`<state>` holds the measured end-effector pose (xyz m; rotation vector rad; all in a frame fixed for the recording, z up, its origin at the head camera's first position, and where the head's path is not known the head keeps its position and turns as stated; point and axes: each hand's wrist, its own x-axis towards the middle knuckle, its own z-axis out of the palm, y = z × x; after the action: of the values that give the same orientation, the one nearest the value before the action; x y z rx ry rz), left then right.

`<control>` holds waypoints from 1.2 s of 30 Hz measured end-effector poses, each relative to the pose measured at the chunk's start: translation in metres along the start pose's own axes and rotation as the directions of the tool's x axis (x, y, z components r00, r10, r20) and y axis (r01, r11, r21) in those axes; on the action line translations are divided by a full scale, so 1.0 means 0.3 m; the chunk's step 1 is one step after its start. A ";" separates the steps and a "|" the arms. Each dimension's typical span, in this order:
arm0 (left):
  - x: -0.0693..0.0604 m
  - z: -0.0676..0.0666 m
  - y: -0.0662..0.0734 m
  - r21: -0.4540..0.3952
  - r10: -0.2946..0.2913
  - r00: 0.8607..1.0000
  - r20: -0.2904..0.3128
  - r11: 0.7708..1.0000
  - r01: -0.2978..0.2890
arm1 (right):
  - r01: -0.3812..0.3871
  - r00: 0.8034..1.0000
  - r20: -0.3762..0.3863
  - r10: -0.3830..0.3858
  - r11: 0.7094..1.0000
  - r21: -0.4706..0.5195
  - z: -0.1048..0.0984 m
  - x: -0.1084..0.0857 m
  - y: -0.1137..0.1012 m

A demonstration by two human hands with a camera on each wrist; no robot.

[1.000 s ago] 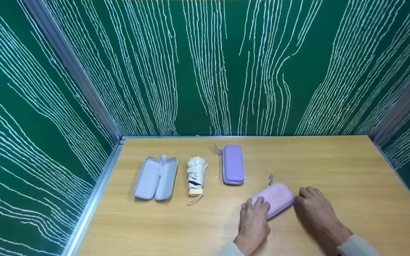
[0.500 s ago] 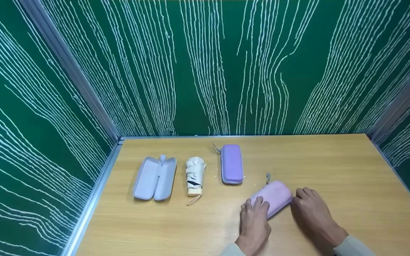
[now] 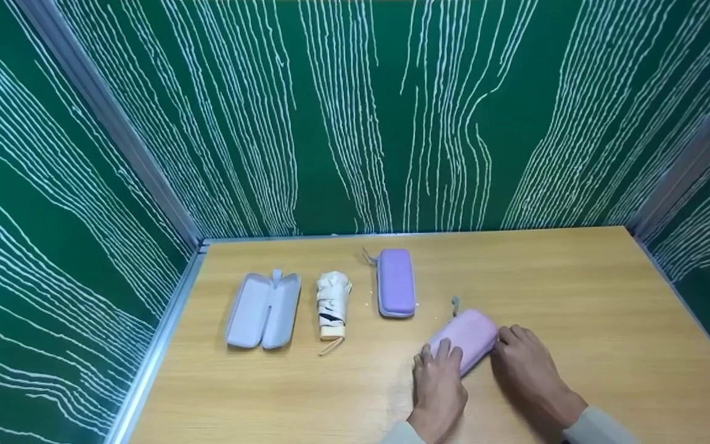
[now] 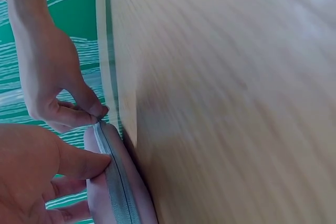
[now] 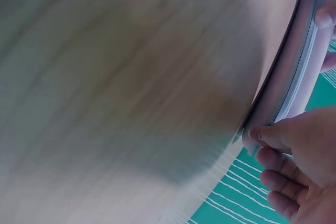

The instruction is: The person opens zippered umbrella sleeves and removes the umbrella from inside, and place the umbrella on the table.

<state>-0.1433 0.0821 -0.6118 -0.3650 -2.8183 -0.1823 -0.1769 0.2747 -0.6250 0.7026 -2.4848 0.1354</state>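
Note:
A pink hard zip case [image 3: 467, 338] lies at a slant on the table, right of centre in the head view. My left hand [image 3: 439, 390] grips its near left part, fingers over the top. In the left wrist view the left thumb [image 4: 95, 163] presses beside the grey zipper [image 4: 122, 187] along the case's side. At the right end of the case, my right hand [image 3: 530, 367] pinches the zipper's end between thumb and forefinger [image 5: 268, 134]; the pull itself is mostly hidden by the fingertips. A grey loop strap [image 3: 455, 305] sticks out at the far side.
Beyond the pink case lies a closed purple case [image 3: 395, 283]. To its left are a folded pale umbrella [image 3: 333, 302] and an opened light-blue case [image 3: 250, 314]. Green panels with white lines [image 3: 330, 123] border the wooden table [image 3: 256, 394] at the back and sides.
The head view has shifted slightly, so everything sits a little further left in the picture. Both hands keep their hold on the pink case, with no clear movement relative to it.

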 end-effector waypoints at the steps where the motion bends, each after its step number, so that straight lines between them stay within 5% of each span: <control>1: 0.000 0.000 0.000 0.002 -0.003 1.000 0.001 1.000 0.003 | 0.002 1.000 -0.001 -0.002 1.000 -0.001 0.002 0.002 -0.004; 36: -0.011 0.006 0.023 0.047 -0.024 0.997 -0.067 0.999 0.027 | 0.019 1.000 -0.002 -0.020 0.998 -0.055 0.000 -0.005 -0.086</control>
<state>-0.1388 0.0881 -0.6140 -0.3067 -2.7576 -0.1291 -0.1626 0.2533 -0.6271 0.7032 -2.4691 0.0606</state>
